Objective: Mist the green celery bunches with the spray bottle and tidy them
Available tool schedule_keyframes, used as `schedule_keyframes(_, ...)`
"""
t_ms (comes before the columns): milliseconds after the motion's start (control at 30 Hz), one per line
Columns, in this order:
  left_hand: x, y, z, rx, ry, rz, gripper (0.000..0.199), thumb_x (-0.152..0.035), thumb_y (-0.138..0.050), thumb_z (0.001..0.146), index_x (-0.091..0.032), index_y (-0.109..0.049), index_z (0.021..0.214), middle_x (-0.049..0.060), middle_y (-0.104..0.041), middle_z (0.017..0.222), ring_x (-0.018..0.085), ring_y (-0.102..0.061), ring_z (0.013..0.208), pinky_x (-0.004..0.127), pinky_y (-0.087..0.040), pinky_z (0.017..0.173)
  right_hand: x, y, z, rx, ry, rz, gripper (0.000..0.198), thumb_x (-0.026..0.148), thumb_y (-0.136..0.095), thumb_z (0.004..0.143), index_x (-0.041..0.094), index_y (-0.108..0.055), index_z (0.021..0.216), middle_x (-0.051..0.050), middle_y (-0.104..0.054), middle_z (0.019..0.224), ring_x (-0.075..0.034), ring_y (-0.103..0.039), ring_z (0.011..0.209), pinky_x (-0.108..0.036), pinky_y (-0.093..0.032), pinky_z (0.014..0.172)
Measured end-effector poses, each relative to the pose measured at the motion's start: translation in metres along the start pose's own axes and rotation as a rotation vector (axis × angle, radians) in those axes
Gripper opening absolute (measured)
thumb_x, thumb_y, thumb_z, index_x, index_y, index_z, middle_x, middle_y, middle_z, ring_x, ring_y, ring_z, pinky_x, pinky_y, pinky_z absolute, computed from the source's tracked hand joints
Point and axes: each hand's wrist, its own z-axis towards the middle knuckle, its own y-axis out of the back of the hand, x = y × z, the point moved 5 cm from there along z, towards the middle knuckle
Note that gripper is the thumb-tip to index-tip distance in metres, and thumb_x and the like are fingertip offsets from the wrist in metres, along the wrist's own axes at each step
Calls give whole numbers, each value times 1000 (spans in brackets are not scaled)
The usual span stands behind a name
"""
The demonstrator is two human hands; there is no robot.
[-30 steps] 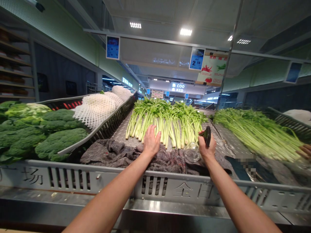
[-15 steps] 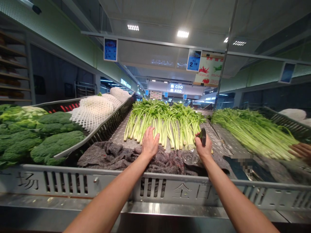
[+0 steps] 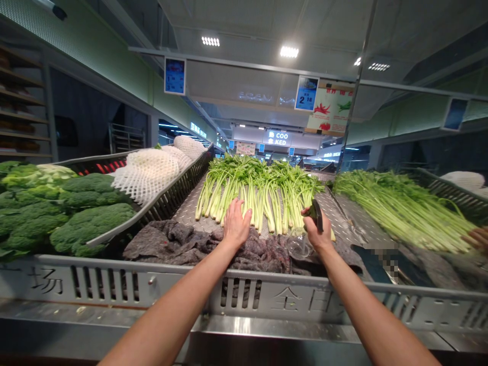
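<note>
My left hand (image 3: 237,223) reaches over the near ends of the celery stalks (image 3: 249,190), fingers stretched out and holding nothing; whether it touches them I cannot tell. In my right hand (image 3: 319,237) is a spray bottle (image 3: 298,245) with a clear body and a black trigger head, my fingers wrapped round its neck. The bottle is above the rumpled grey-brown cloth (image 3: 160,246) near the celery's right end. Several celery bunches lie side by side on a patterned metal surface, leaves away from me.
A grey crate wall (image 3: 171,277) runs across the front. To the left, broccoli (image 3: 91,223) and white foam-netted produce (image 3: 147,170) sit beside a dark slatted crate side (image 3: 168,185). A mirror panel (image 3: 412,147) stands on the right. Price signs (image 3: 306,94) hang overhead.
The spray bottle's black head has tipped slightly to the left in my right hand. My left hand stays over the same stalks, and the celery looks unmoved.
</note>
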Motion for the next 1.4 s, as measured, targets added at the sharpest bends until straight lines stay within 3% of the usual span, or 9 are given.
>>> schedule_keyframes(367,-3,1,-1,24,13,27,42,-33,-34,80,-13,-42,116,14,-36,130,24,-32,121,44,-30,97,-2,3,2,-51,-32,-43,26,30,-48,59,18,-58,79,-4,-62,77,-19,-56,73,-32,-41,70)
schedule_keyframes(633,-14,-1,-6,49,-109,82,42,-31,-37,79,-13,-42,116,13,-35,132,25,-30,122,44,-28,99,-2,3,2,-80,4,-37,25,30,-48,59,18,-58,77,-3,-62,77,-19,-56,71,-32,-41,71)
schedule_keyframes(1033,-11,-3,-4,25,-131,71,41,-33,-35,80,-15,-41,117,13,-35,131,25,-31,122,45,-28,98,-5,8,2,-168,-27,-30,28,30,-47,59,17,-56,82,-4,-61,80,-19,-56,74,-32,-40,74)
schedule_keyframes(1233,-11,-2,-4,47,-117,85,43,-33,-34,80,-13,-40,117,14,-34,131,26,-31,122,45,-28,98,3,4,0,-62,-40,-30,25,32,-46,59,17,-57,75,-4,-61,73,-19,-56,71,-31,-40,69)
schedule_keyframes(1400,-10,-3,-4,39,-125,90,42,-33,-34,80,-13,-41,117,14,-35,131,25,-30,122,44,-29,98,1,7,-1,-126,-72,-54,26,33,-46,59,17,-57,75,-5,-61,74,-20,-55,72,-31,-40,70)
